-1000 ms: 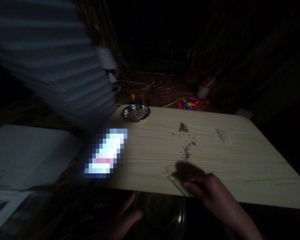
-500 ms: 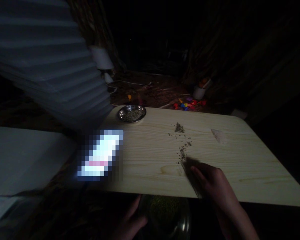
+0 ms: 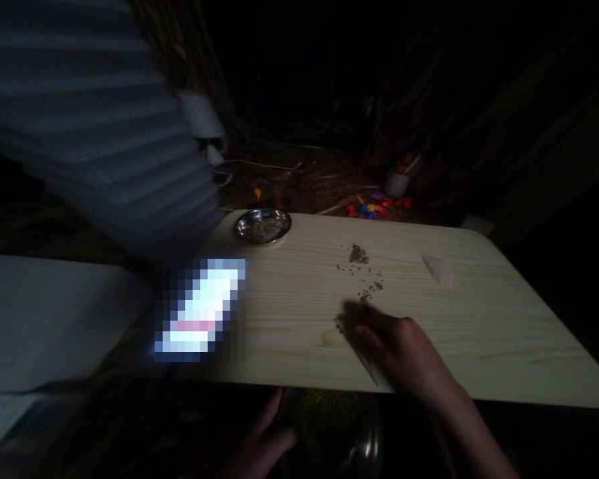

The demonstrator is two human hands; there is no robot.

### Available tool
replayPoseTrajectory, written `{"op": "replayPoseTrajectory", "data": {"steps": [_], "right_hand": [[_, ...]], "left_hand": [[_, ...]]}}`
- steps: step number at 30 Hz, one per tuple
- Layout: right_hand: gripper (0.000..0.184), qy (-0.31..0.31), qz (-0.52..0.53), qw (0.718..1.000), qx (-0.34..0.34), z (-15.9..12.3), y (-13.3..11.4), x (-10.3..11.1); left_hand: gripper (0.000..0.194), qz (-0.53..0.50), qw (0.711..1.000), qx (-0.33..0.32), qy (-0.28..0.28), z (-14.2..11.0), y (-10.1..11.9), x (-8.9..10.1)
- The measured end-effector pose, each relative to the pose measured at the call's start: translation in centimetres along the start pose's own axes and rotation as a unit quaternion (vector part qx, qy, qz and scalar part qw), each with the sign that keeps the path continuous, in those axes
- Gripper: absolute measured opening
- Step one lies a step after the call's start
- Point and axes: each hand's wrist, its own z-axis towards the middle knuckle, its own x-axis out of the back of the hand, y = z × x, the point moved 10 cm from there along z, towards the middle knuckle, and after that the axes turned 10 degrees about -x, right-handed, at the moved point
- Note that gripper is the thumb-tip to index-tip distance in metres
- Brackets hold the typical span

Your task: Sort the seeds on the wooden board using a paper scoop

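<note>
My right hand (image 3: 404,352) rests on the light wooden tabletop (image 3: 504,326) near its front edge, fingers closed on a thin flat transparent strip (image 3: 359,349) held edge-down on the wood. Just beyond it lies a scattered trail of small dark seeds (image 3: 367,273). My left hand (image 3: 262,442) is below the table edge in deep shadow, gripping the rim of a round metal bowl (image 3: 337,429) of greenish grains.
A small steel dish (image 3: 262,226) of grains sits at the table's far left corner. A pale smear (image 3: 438,269) marks the wood at right. A blurred bright patch (image 3: 199,309) covers the left edge. Ribbed grey panels (image 3: 90,113) loom at left; colourful toys (image 3: 374,206) lie on the floor behind.
My right hand has slid the strip forward and left across the table, up to the near end of the seed trail. The left hand stays on the bowl.
</note>
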Motion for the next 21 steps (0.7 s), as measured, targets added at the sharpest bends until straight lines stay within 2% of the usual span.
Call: {"op": "replayPoseTrajectory", "data": {"steps": [5, 9, 14, 17, 21], "right_hand": [[0.027, -0.003, -0.008, 1.000, -0.023, -0.1, 0.7, 0.4], [0.031, -0.021, 0.020, 0.998, -0.047, -1.6, 1.4, -0.6], [0.031, -0.023, 0.022, 0.998, -0.048, -2.9, 1.4, -1.6], [0.033, -0.003, -0.006, 0.999, -0.047, -2.6, 1.9, -1.1], [0.032, 0.036, -0.029, 0.997, -0.058, -2.2, 3.2, 0.3]], "left_hand": [[0.066, 0.088, 0.996, 0.015, -0.019, -0.1, 0.1, 0.1], [0.064, 0.093, 0.996, -0.010, -0.006, 0.2, -0.6, -0.1], [0.065, 0.075, 0.997, -0.004, -0.017, 0.2, -1.1, -0.6], [0.066, 0.085, 0.996, -0.014, -0.024, 0.1, -0.1, -0.6], [0.070, 0.075, 0.996, 0.021, -0.033, -0.1, 0.2, -0.6]]}}
